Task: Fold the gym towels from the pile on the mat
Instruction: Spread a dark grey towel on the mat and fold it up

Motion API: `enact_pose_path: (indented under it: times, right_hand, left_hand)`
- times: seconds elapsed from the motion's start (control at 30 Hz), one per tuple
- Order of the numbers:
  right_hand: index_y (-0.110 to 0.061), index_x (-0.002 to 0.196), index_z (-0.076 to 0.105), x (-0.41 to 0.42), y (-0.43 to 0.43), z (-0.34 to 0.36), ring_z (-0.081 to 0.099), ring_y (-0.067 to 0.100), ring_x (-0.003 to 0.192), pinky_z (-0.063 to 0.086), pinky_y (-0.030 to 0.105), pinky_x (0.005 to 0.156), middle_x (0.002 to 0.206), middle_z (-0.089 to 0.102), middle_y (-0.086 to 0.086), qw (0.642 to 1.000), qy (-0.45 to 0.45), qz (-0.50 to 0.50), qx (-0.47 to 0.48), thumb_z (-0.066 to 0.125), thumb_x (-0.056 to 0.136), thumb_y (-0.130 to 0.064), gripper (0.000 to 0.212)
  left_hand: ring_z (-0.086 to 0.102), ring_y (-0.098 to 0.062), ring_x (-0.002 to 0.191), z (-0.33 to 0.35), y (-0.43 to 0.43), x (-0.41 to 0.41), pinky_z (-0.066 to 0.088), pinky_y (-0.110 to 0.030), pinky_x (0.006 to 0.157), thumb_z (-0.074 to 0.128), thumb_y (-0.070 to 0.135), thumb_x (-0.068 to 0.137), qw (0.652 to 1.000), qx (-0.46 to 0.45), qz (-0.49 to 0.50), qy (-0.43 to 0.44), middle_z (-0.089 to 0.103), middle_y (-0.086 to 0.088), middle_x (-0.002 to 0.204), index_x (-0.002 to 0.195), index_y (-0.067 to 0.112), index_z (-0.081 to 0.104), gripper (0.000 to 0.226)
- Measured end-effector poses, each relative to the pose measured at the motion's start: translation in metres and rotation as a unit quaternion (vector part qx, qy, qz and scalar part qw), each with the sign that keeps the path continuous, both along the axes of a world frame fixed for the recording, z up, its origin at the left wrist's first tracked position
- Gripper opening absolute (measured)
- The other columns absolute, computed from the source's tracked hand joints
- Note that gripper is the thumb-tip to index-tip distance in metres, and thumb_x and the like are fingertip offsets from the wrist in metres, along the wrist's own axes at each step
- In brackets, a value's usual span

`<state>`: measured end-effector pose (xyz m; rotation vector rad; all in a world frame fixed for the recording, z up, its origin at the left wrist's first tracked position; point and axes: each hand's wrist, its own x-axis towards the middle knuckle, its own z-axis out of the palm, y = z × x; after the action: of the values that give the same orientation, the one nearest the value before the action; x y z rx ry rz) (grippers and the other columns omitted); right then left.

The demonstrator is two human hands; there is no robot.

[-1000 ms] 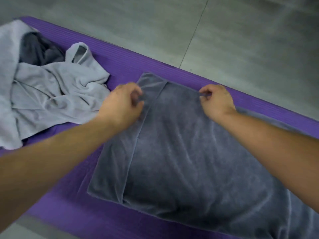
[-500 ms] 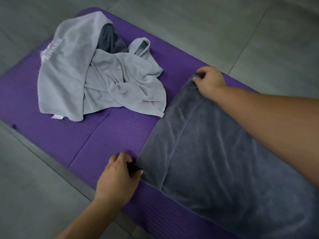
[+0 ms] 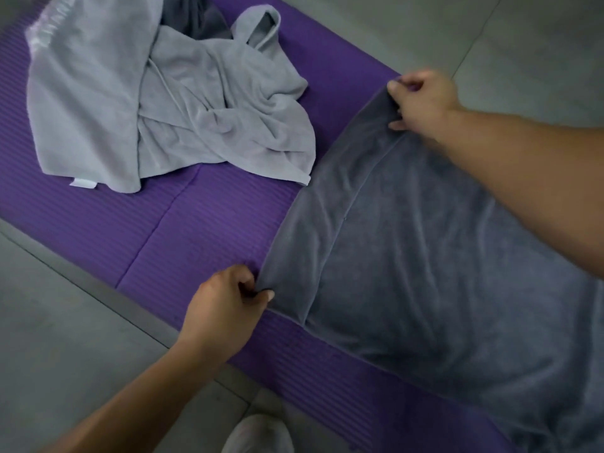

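Observation:
A dark grey towel point(image 3: 425, 256) lies spread over the right part of the purple mat point(image 3: 196, 230), with a narrow folded strip along its left edge. My left hand point(image 3: 225, 305) pinches its near left corner at the mat's front edge. My right hand point(image 3: 421, 99) grips the far left corner near the mat's back edge. A crumpled pile of light grey towels point(image 3: 163, 103) sits at the mat's left, with a darker towel point(image 3: 192, 18) partly buried at its top.
Grey tiled floor point(image 3: 65, 338) surrounds the mat on all sides. A light shoe tip point(image 3: 258, 434) shows at the bottom edge. Bare purple mat lies between the pile and the dark towel.
My left hand went from the far edge down to the near left corner and pinched it. My right hand slid left to the far corner. The view shifted left and closer.

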<state>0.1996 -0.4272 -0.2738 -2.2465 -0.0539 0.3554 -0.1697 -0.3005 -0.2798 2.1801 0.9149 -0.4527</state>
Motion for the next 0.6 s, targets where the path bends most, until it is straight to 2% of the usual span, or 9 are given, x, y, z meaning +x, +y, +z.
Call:
enact_pose_path:
  times: [0.13,0.2,0.27,0.33,0.37,0.43,0.47,0.53,0.6]
  right_hand:
    - [-0.022,0.072,0.056,-0.006,-0.021,0.021,0.052,0.004,0.049,0.059,0.028,0.057,0.061,0.048,-0.005,0.998,0.015,0.021,0.056,0.058,0.1,-0.027,0.029]
    - [-0.022,0.071,0.055,-0.01,-0.034,0.031,0.056,0.006,0.052,0.056,0.027,0.057,0.059,0.053,-0.005,0.996,0.024,0.016,0.09,0.056,0.101,-0.027,0.031]
    - [-0.021,0.074,0.053,-0.01,-0.048,0.041,0.059,0.01,0.056,0.054,0.028,0.057,0.063,0.056,-0.002,0.989,0.029,-0.018,0.141,0.056,0.101,-0.029,0.029]
    - [-0.02,0.079,0.053,-0.009,-0.064,0.051,0.06,0.013,0.057,0.054,0.027,0.058,0.07,0.058,0.002,0.98,0.031,-0.064,0.184,0.058,0.101,-0.033,0.025]
    - [-0.019,0.082,0.053,-0.009,-0.072,0.055,0.061,0.014,0.057,0.055,0.026,0.058,0.073,0.059,0.004,0.977,0.034,-0.079,0.194,0.059,0.1,-0.034,0.024]
    - [-0.019,0.084,0.053,-0.011,-0.088,0.062,0.062,0.015,0.056,0.054,0.026,0.057,0.075,0.06,0.004,0.976,0.039,-0.092,0.196,0.064,0.097,-0.031,0.021]
    - [-0.019,0.084,0.055,-0.013,-0.095,0.065,0.063,0.014,0.055,0.054,0.026,0.055,0.074,0.06,0.004,0.976,0.042,-0.094,0.194,0.065,0.096,-0.026,0.018]
    - [-0.018,0.081,0.058,-0.018,-0.111,0.071,0.064,0.015,0.055,0.054,0.027,0.053,0.074,0.063,0.005,0.974,0.045,-0.106,0.194,0.064,0.094,-0.011,0.015]
    - [-0.018,0.082,0.061,-0.024,-0.129,0.077,0.066,0.017,0.06,0.056,0.03,0.054,0.079,0.064,0.005,0.971,0.044,-0.115,0.204,0.063,0.092,-0.004,0.017]
  left_hand:
    - [0.052,-0.005,0.056,0.009,0.002,-0.005,0.037,-0.018,0.053,0.078,0.022,0.083,0.997,-0.016,0.02,-0.074,0.052,0.004,0.056,0.068,0.018,0.053,0.03]
    - [0.059,-0.001,0.063,0.011,0.004,-0.005,0.042,-0.025,0.057,0.079,0.021,0.083,0.995,-0.019,0.016,-0.096,0.062,0.009,0.064,0.072,0.021,0.056,0.026]
    - [0.063,-0.001,0.066,0.005,0.02,-0.003,0.047,-0.027,0.063,0.081,0.034,0.082,0.994,0.0,0.008,-0.105,0.067,0.022,0.077,0.077,0.023,0.06,0.024]
    - [0.065,-0.003,0.065,0.003,0.042,0.004,0.056,-0.03,0.071,0.072,0.067,0.077,0.991,0.022,0.021,-0.131,0.068,0.023,0.08,0.083,0.03,0.062,0.039]
    - [0.065,-0.003,0.067,0.005,0.052,0.008,0.058,-0.028,0.073,0.068,0.072,0.078,0.989,0.023,0.02,-0.144,0.067,0.024,0.081,0.085,0.035,0.061,0.038]
    - [0.058,0.002,0.065,0.023,0.062,0.017,0.051,-0.009,0.062,0.071,0.051,0.088,0.987,0.0,-0.024,-0.158,0.065,0.029,0.08,0.084,0.039,0.057,0.019]
    - [0.057,0.003,0.063,0.034,0.061,0.022,0.044,-0.003,0.056,0.072,0.04,0.089,0.985,-0.005,-0.042,-0.167,0.064,0.028,0.079,0.082,0.038,0.057,0.018]
    - [0.057,0.003,0.061,0.05,0.052,0.025,0.041,-0.003,0.053,0.075,0.031,0.087,0.979,-0.023,-0.092,-0.181,0.064,0.027,0.074,0.079,0.04,0.058,0.022]
    - [0.058,0.007,0.061,0.07,0.028,0.021,0.05,-0.016,0.058,0.079,0.044,0.082,0.97,-0.04,-0.137,-0.194,0.064,0.027,0.071,0.078,0.046,0.06,0.02]
